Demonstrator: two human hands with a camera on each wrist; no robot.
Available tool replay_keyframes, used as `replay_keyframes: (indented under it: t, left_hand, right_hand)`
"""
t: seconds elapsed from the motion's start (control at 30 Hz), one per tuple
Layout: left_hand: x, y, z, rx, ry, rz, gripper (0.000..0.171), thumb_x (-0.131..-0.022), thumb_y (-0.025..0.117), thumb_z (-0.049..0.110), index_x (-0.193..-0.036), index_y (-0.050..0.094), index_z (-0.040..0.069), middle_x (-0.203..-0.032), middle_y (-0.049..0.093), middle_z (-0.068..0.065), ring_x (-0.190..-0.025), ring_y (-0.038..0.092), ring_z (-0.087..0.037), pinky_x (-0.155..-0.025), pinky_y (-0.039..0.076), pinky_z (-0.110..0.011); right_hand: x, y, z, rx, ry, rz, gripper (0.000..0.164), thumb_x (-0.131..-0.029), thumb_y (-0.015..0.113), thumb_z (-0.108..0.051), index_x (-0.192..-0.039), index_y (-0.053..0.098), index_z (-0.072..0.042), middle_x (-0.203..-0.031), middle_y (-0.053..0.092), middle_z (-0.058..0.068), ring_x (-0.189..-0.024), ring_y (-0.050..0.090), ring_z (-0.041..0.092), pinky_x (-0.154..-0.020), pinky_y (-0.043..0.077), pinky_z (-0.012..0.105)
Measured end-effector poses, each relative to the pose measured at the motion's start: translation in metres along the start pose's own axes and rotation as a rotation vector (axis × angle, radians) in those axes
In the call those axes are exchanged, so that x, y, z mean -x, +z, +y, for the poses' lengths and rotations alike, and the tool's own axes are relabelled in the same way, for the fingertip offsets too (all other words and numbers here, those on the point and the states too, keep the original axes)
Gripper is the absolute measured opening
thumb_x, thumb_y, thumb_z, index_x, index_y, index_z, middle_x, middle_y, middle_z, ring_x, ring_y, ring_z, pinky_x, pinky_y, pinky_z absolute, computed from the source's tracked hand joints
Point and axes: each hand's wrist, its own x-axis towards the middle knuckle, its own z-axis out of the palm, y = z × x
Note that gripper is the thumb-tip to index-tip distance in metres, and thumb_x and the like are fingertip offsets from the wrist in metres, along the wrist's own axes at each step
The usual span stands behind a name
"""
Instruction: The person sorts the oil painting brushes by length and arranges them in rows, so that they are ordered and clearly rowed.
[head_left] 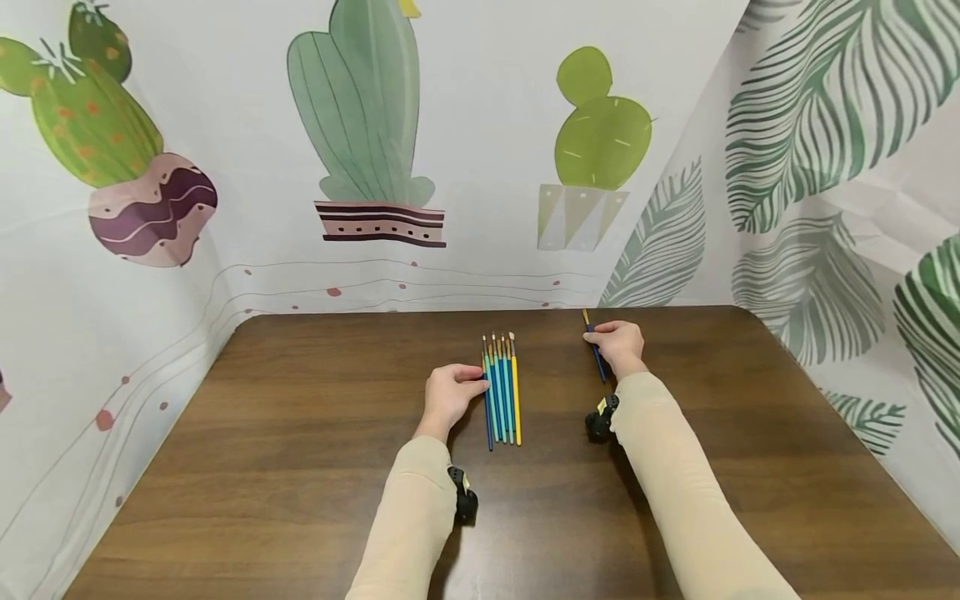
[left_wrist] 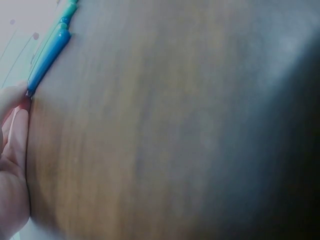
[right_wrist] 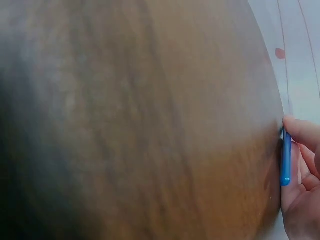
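Several paintbrushes (head_left: 503, 400) lie side by side in a row on the table, bristles toward the far edge, with blue, turquoise and yellow handles. My left hand (head_left: 448, 393) is at the left side of this row, thumb and index finger pinching the outermost dark blue paintbrush (head_left: 490, 421). In the left wrist view, blue and turquoise handles (left_wrist: 49, 59) run up from the fingertips. Farther right, my right hand (head_left: 617, 342) pinches a separate dark blue paintbrush (head_left: 598, 360) between thumb and finger, its tip pointing to the far edge. Its rounded blue handle end (right_wrist: 286, 172) shows below the fingers in the right wrist view.
The brown wooden table (head_left: 300, 467) ends at a wall cloth (head_left: 480, 167) printed with cacti and leaves. A small black camera is worn on each wrist, the left one (head_left: 463, 500) and the right one (head_left: 600, 421) both close over the tabletop.
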Motion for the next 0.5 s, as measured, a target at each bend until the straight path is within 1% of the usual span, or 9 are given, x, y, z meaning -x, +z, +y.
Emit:
replay_keyframes:
  t: [0.1,0.2,0.33,0.43,0.5]
  left_hand:
    - [0.0005,-0.0001,0.0001,0.003,-0.001,-0.002,0.024,-0.079,0.076,0.014,-0.101,0.073,0.006,-0.101,0.073,-0.01,-0.094,0.069,-0.021,-0.084,0.054,-0.034]
    - [0.001,-0.0005,0.0008,0.008,0.0,-0.002,0.024,-0.079,0.076,0.014,-0.101,0.073,0.006,-0.101,0.073,-0.01,-0.094,0.07,-0.021,-0.085,0.054,-0.034]
    - [0.002,-0.0011,0.0023,0.01,-0.003,-0.001,0.024,-0.079,0.076,0.013,-0.101,0.073,0.005,-0.1,0.073,-0.011,-0.094,0.07,-0.021,-0.085,0.054,-0.035]
    - [0.0017,-0.0007,0.002,0.008,-0.004,-0.003,0.023,-0.079,0.076,0.013,-0.101,0.072,0.005,-0.1,0.073,-0.01,-0.094,0.07,-0.021,-0.084,0.054,-0.034]
    - [0.0015,-0.0007,0.0015,0.004,-0.001,-0.005,0.024,-0.079,0.076,0.014,-0.101,0.072,0.005,-0.101,0.073,-0.011,-0.094,0.069,-0.021,-0.084,0.054,-0.034]
  right_hand:
    - [0.0007,-0.0002,0.0003,0.018,-0.003,0.001,0.03,-0.079,0.076,-0.02,-0.103,0.071,-0.004,-0.079,0.064,0.001,-0.055,0.051,0.004,-0.055,0.045,0.018]
    - [0.0007,0.0,0.0006,0.017,-0.008,-0.002,0.029,-0.079,0.076,-0.02,-0.103,0.07,-0.004,-0.078,0.063,0.001,-0.054,0.052,0.003,-0.055,0.045,0.018]
    - [0.0001,0.0007,0.0024,0.006,-0.027,-0.004,0.03,-0.08,0.075,-0.021,-0.103,0.07,-0.002,-0.087,0.067,0.008,-0.052,0.052,0.001,-0.054,0.046,0.017]
    - [-0.0014,0.0013,0.0059,-0.044,-0.033,-0.01,0.032,-0.08,0.075,-0.02,-0.104,0.069,0.0,-0.096,0.067,0.012,-0.053,0.053,0.0,-0.054,0.046,0.015]
    - [-0.0023,0.0017,0.0085,-0.095,-0.032,-0.016,0.033,-0.081,0.075,-0.019,-0.106,0.068,0.001,-0.098,0.065,0.011,-0.054,0.054,0.0,-0.055,0.047,0.014]
